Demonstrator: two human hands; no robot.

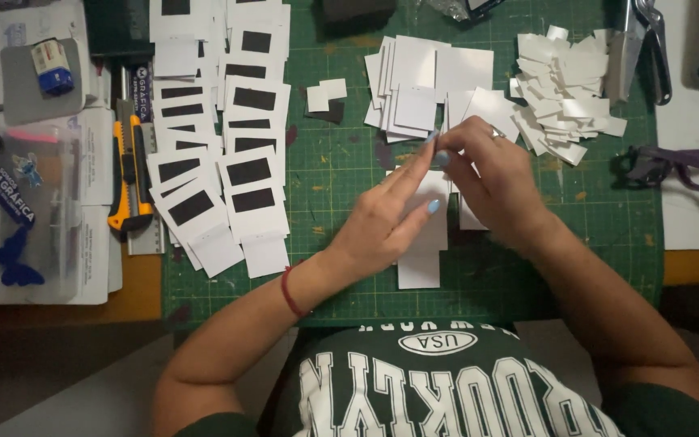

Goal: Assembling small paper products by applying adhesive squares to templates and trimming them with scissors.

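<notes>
Both hands meet over a green cutting mat (pixel 341 267). My left hand (pixel 386 214) has its fingers stretched toward the fingertips of my right hand (pixel 495 174), and together they pinch something small and pale at about mid-mat; what it is stays hidden by the fingers. Under the hands lies a white card (pixel 420 263). Just beyond them sits a stack of white square cards (pixel 426 85). A red string bracelet circles my left wrist.
Rows of white cards with black rectangles (pixel 224 137) cover the mat's left side. A heap of small white paper scraps (pixel 564 89) lies far right. An orange utility knife (pixel 129 174), a clear plastic packet (pixel 30 214), purple glasses (pixel 685 170) and metal scissors (pixel 649 44) surround the mat.
</notes>
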